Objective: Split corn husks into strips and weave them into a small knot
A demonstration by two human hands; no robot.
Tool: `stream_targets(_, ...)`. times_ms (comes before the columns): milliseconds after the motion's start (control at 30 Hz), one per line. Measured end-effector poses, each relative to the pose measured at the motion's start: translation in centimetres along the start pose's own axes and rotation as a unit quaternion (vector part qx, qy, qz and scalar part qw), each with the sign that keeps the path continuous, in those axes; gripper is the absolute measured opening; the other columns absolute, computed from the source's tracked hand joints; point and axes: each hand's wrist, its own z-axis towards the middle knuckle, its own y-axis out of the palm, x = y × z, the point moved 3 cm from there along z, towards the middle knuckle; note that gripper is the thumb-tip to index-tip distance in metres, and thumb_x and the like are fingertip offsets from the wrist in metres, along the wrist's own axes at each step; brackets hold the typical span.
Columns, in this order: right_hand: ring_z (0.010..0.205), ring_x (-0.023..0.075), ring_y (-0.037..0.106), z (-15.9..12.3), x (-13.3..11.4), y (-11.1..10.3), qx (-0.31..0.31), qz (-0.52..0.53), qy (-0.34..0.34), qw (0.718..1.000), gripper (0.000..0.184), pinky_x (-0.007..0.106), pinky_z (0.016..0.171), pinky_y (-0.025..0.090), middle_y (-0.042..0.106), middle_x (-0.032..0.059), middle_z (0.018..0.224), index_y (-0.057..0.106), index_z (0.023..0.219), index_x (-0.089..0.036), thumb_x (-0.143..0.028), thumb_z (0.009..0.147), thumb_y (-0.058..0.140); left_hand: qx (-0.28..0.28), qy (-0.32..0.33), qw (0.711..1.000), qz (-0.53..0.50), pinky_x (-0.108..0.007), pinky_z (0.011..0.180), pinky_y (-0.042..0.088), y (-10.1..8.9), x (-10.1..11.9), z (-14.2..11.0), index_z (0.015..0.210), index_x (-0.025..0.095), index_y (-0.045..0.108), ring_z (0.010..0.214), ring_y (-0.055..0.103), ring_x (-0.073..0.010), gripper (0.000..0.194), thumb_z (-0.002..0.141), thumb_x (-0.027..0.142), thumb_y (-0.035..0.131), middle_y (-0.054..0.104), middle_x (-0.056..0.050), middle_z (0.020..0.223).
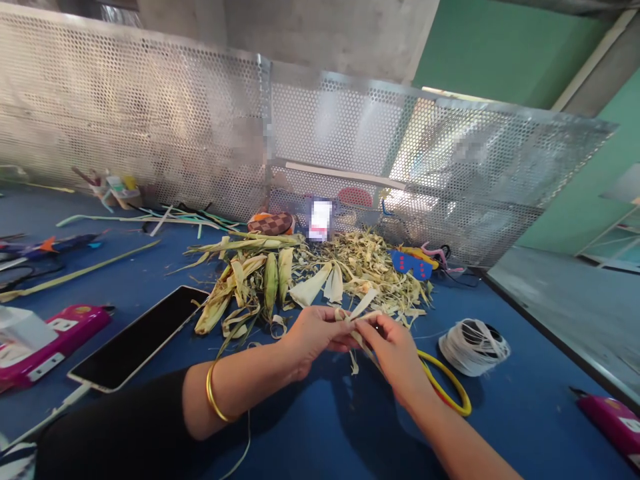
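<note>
Pale strips of corn husk [364, 303] are pinched between my two hands, held above the blue table. My left hand [316, 335] grips the strips from the left with thumb and fingers together. From the right, my right hand [393, 347] pinches the same strips close to the left fingertips. Short ends of husk stick up and hang down between the hands. Just beyond lie two wide husk pieces [315, 285], a bundle of dried husks [255, 273] and a heap of shredded husk [380, 267].
A spool of white string [474, 347] and a yellow ring [453, 387] stand to the right. On the left lie a phone [140, 337] with a cable and a magenta power strip [55, 340]. A perforated metal screen [330, 127] closes off the back; blue glasses [411, 265] lie near it.
</note>
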Motion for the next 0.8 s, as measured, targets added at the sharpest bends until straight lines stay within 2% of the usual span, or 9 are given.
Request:
stream_targets(67, 0.061, 0.0156, 0.055, -0.1, -0.3, -0.2, 0.006, -0.060, -0.045, 0.997, 0.024, 0.027, 0.057, 0.043, 0.061, 0.0006, 0.067, 0.059, 0.075, -0.019, -0.042, 0.081, 0.055, 0.023, -0.003, 1.000, -0.012, -0.021, 0.060, 0.049, -0.1, 0.1, 0.0, 0.071, 0.012, 0.066, 0.060, 0.063, -0.0118, 0.016, 0.064, 0.024, 0.075, 0.066, -0.003, 0.064)
stream_targets(133, 0.065, 0.0167, 0.056, -0.4, -0.8, -0.4, 0.028, -0.157, -0.125, 0.979, 0.017, 0.028, 0.061, 0.043, 0.062, 0.0012, 0.071, 0.059, 0.077, -0.020, -0.037, 0.081, 0.057, 0.039, -0.008, 0.999, -0.023, -0.021, 0.060, 0.049, -0.2, 0.2, 0.0, 0.067, 0.012, 0.064, 0.059, 0.063, -0.0114, 0.014, 0.065, 0.021, 0.074, 0.067, -0.004, 0.064)
stream_targets(200, 0.071, 0.0178, 0.057, -0.7, -1.3, -0.6, 0.062, -0.251, -0.218, 0.941, 0.009, 0.030, 0.067, 0.042, 0.063, 0.0021, 0.076, 0.060, 0.079, -0.021, -0.029, 0.083, 0.057, 0.044, -0.016, 0.999, -0.027, -0.020, 0.058, 0.048, -0.3, 0.3, -0.1, 0.066, 0.013, 0.062, 0.059, 0.063, -0.0114, 0.012, 0.065, 0.018, 0.073, 0.067, -0.004, 0.063)
stream_targets(267, 0.075, 0.0183, 0.057, -1.1, -1.7, -0.5, 0.086, -0.316, -0.298, 0.897, 0.011, 0.032, 0.074, 0.040, 0.063, 0.0028, 0.078, 0.061, 0.079, -0.021, -0.021, 0.086, 0.052, 0.049, -0.021, 0.998, -0.028, -0.020, 0.058, 0.048, -0.3, 0.2, -0.1, 0.066, 0.013, 0.062, 0.059, 0.063, -0.0117, 0.012, 0.065, 0.017, 0.072, 0.066, -0.003, 0.061)
stream_targets(367, 0.077, 0.0180, 0.055, -1.4, -2.2, -0.1, 0.083, -0.350, -0.353, 0.864, 0.014, 0.034, 0.079, 0.038, 0.061, 0.0030, 0.077, 0.058, 0.078, -0.019, -0.016, 0.088, 0.049, 0.053, -0.025, 0.998, -0.028, -0.020, 0.058, 0.048, -0.3, 0.2, 0.0, 0.067, 0.012, 0.062, 0.056, 0.062, -0.0108, 0.014, 0.063, 0.018, 0.074, 0.065, -0.003, 0.060)
stream_targets(533, 0.078, 0.0185, 0.055, -1.5, -2.4, 0.6, 0.070, -0.350, -0.358, 0.863, 0.013, 0.034, 0.078, 0.039, 0.060, 0.0038, 0.078, 0.055, 0.078, -0.019, -0.016, 0.088, 0.048, 0.051, -0.027, 0.998, -0.031, -0.021, 0.057, 0.048, -0.4, 0.0, 0.1, 0.066, 0.012, 0.061, 0.055, 0.061, -0.0102, 0.012, 0.064, 0.019, 0.072, 0.066, -0.003, 0.061)
stream_targets(633, 0.082, 0.0198, 0.055, -1.7, -2.4, 0.9, 0.037, -0.345, -0.374, 0.860, 0.014, 0.035, 0.080, 0.040, 0.060, 0.0051, 0.083, 0.056, 0.077, -0.019, -0.016, 0.088, 0.048, 0.055, -0.012, 0.998, -0.039, -0.022, 0.059, 0.049, -0.5, -0.1, 0.1, 0.063, 0.013, 0.060, 0.053, 0.058, -0.0092, 0.016, 0.062, 0.022, 0.074, 0.063, -0.001, 0.058)
stream_targets(733, 0.089, 0.0221, 0.057, -1.4, -2.1, 0.3, 0.035, -0.312, -0.345, 0.885, 0.008, 0.035, 0.079, 0.043, 0.062, 0.0076, 0.094, 0.057, 0.084, -0.020, -0.020, 0.087, 0.050, 0.052, -0.001, 0.998, -0.042, -0.023, 0.060, 0.050, -0.5, 0.0, 0.1, 0.064, 0.012, 0.062, 0.054, 0.059, -0.0097, 0.017, 0.062, 0.022, 0.075, 0.063, -0.001, 0.060)
stream_targets(800, 0.089, 0.0233, 0.060, -1.0, -1.5, -0.5, 0.048, -0.292, -0.275, 0.915, 0.012, 0.035, 0.076, 0.045, 0.064, 0.0082, 0.096, 0.056, 0.096, -0.021, -0.022, 0.086, 0.050, 0.060, 0.002, 0.998, -0.036, -0.022, 0.059, 0.049, -0.7, 0.3, 0.2, 0.069, 0.012, 0.064, 0.056, 0.061, -0.0104, 0.012, 0.065, 0.020, 0.073, 0.067, -0.003, 0.065)
